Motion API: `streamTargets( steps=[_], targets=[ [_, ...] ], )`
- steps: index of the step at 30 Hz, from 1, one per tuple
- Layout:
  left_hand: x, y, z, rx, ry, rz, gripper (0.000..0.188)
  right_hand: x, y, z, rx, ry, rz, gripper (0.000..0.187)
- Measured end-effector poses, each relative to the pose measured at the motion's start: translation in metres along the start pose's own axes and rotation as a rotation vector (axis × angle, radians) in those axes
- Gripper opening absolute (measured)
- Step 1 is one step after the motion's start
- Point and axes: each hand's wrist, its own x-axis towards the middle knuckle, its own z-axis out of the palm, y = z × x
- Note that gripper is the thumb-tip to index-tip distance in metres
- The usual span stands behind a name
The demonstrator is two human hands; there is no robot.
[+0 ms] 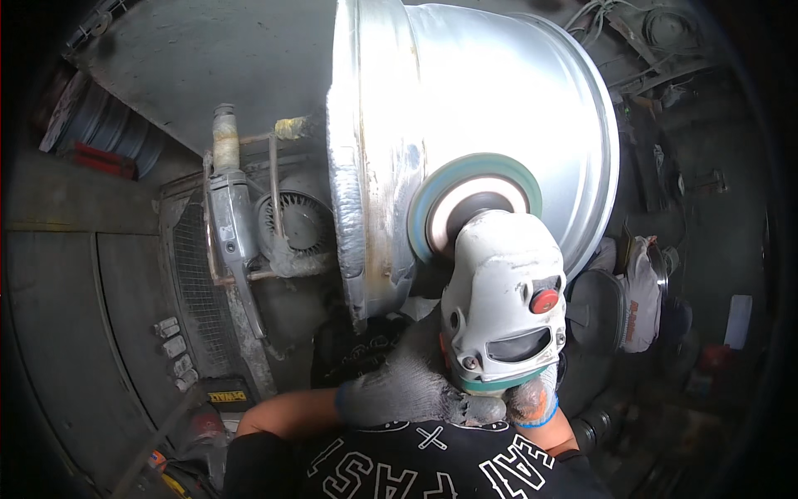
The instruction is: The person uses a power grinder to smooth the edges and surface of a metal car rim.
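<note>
Both my hands, in dusty grey work gloves, hold a white angle grinder [503, 287] with a red button. My left hand [399, 387] wraps round its body from the left. My right hand [532, 401], in a glove with a blue cuff edge, grips its near end; part of it is hidden behind the tool. A round disc [532, 185] with a green outer ring sits at the grinder's far end. It lies against or very close to the barrel of a large silver wheel rim [499, 91]. Rough, stained metal shows along the rim's left edge [349, 166].
To the left, another grey power tool [231, 216] stands against a metal frame beside a round vented motor [295, 220]. More wheel rims [104, 125] are at the far left. A dark yellow-lettered case [226, 395] lies lower left. Cloth [644, 291] hangs right; cables [669, 29] coil behind.
</note>
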Motion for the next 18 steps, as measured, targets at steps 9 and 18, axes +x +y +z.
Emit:
streamTargets(
  steps=[9, 18],
  targets=[
    [-0.007, 0.009, 0.004, 0.863, -0.017, 0.120, 0.080, -0.001, 0.003, 0.001, 0.064, -0.025, 0.024, 0.072],
    [-0.007, 0.004, -0.009, 0.678, 0.052, 0.004, 0.091, -0.015, 0.000, 0.007, 0.417, 0.129, 0.247, 0.083]
  ],
)
